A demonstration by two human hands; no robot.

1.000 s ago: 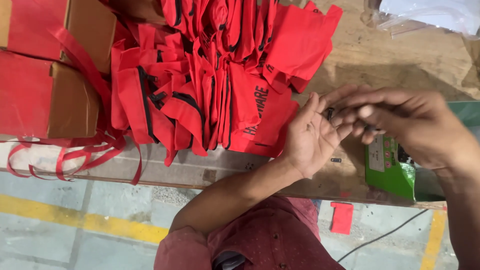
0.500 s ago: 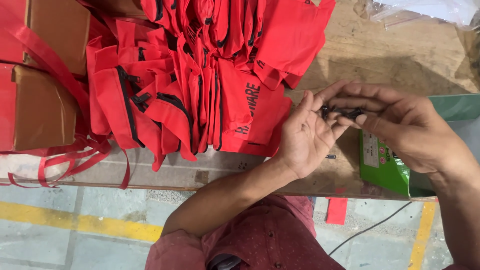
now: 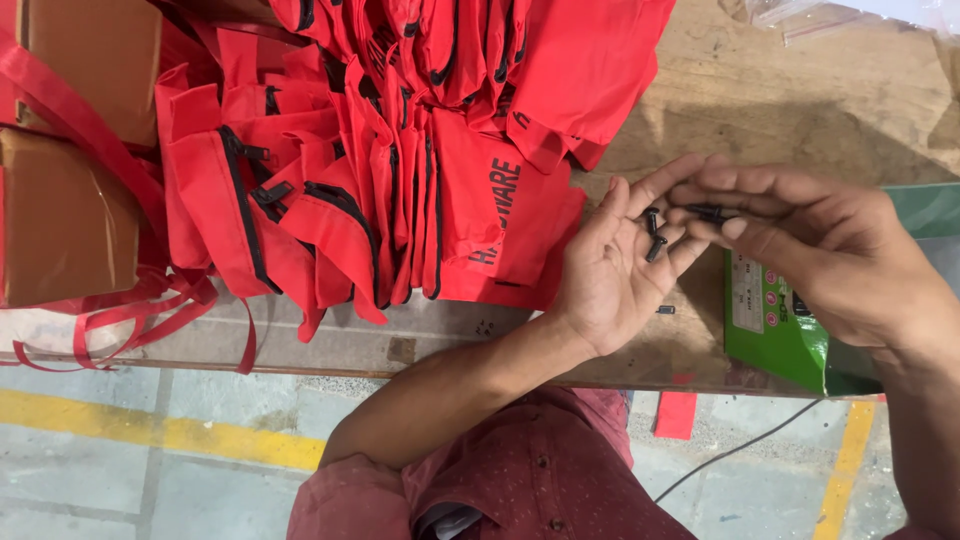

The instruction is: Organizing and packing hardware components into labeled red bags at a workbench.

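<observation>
screws (image 3: 652, 232) on left palm (image 3: 610, 275), pouches (image 3: 400, 150) left, packet (image 3: 775, 325) right

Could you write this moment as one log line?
left hand: palm up, cupping black screws | right hand: pinching a black screw | beside: red zip pouches, green packet, wooden table

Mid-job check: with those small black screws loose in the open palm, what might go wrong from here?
1. The black screws lie loose on the open, tilted left hand; they may roll off. One small black piece lies on the wooden table already.
2. The right hand pinches one screw only by the fingertips, so it could slip.
3. A dropped screw might vanish among the red bags or off the table's near edge.
</observation>
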